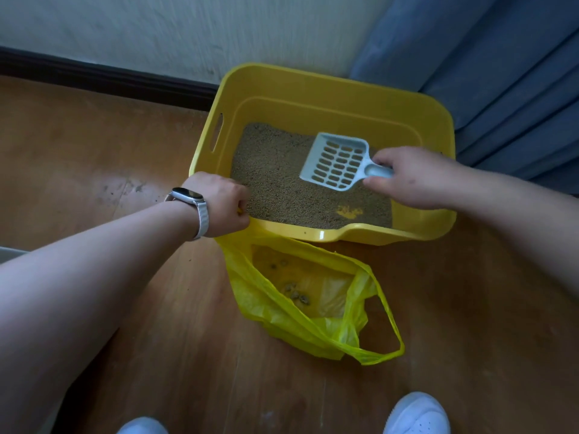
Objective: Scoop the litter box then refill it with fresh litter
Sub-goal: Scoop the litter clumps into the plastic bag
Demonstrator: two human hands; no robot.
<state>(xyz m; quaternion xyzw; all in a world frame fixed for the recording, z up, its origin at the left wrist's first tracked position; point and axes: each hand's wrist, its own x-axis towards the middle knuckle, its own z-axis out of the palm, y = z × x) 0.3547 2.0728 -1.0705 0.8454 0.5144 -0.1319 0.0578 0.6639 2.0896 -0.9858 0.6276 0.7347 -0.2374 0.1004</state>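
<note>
Looking down through the head cam, I see the yellow litter box (316, 235) sitting on the wood floor (94, 158), tucked into the corner where the white wall (156, 26) meets a blue curtain (501, 76). It holds a layer of brownish litter (275, 173), with one small bare yellow patch (349, 211) showing through near the front edge.

The right hand (416, 178) is wrapped around the handle of the pale blue scoop (336, 161), thumb on top and fingers curled under. The slotted head points away from me, up and to the left, over the middle of the litter. I can see litter through the slots and nothing sitting in the scoop. I honestly can't tell if the near edge is touching the litter or just above it.

The left hand (219, 203), with a white watch (188, 195) on the wrist, is clenched on the near-left corner of the box rim, fingers hooked over the edge. So the box sits right between the two hands, one on the rim and one inside it.

A yellow plastic bag (275, 317) lies open on the floor just in front of the box, its top edge running up to the left hand. I can't make out whether that hand pinches the bag too. A few dark clumps (296, 294) sit in the bag. Two white shoes (416, 415) poke in at the bottom of the view.
</note>
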